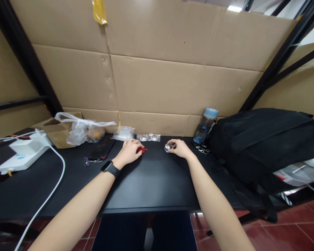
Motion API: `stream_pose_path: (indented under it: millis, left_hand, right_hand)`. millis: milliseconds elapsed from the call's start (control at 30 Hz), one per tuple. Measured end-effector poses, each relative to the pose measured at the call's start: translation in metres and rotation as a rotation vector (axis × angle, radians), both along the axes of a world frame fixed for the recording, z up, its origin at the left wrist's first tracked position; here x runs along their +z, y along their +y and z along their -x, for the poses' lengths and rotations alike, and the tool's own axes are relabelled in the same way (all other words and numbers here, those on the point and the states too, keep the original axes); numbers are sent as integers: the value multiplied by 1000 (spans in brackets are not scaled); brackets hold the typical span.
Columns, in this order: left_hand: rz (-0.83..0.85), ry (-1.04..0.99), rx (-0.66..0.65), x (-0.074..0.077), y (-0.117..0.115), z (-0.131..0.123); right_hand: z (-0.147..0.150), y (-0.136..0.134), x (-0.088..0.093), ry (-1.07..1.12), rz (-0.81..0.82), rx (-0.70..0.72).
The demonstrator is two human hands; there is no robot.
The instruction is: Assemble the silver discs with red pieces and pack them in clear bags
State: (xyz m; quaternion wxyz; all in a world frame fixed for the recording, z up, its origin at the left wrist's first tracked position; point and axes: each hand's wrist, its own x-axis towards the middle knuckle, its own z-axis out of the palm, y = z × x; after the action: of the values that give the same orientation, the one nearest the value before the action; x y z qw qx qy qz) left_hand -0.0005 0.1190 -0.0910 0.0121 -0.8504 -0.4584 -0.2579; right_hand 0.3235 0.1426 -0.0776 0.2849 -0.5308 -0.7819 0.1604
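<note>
My left hand [130,150] rests on the black table [151,181] with its fingers curled over a small red item [141,150]. A black watch sits on that wrist. My right hand [180,148] lies to the right, fingers closed around a small shiny silver object [168,147]. Just beyond both hands, by the cardboard wall, lie small clear packets [148,137] with red and silver pieces inside.
A black backpack [264,146] fills the right side, with a blue-capped water bottle [205,127] and keys [202,150] beside it. A dark phone [101,150], a keychain, a plastic bag [83,130], a cardboard box, a white power strip [22,157] and cable lie at left.
</note>
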Motion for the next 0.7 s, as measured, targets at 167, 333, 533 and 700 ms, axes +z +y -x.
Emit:
stream_pose_path:
  millis: [167, 333, 533, 700]
  left_hand:
    - [1, 7, 57, 2, 1, 4]
    - [14, 14, 80, 6, -2, 3]
    - [-3, -47, 82, 9, -5, 0]
    - [37, -206, 77, 17, -10, -7]
  right_hand:
    - [4, -9, 14, 81, -89, -9]
    - [10, -16, 20, 94, -118, -2]
    - [18, -18, 16, 168, -122, 37]
    - [31, -19, 9, 313, -79, 110]
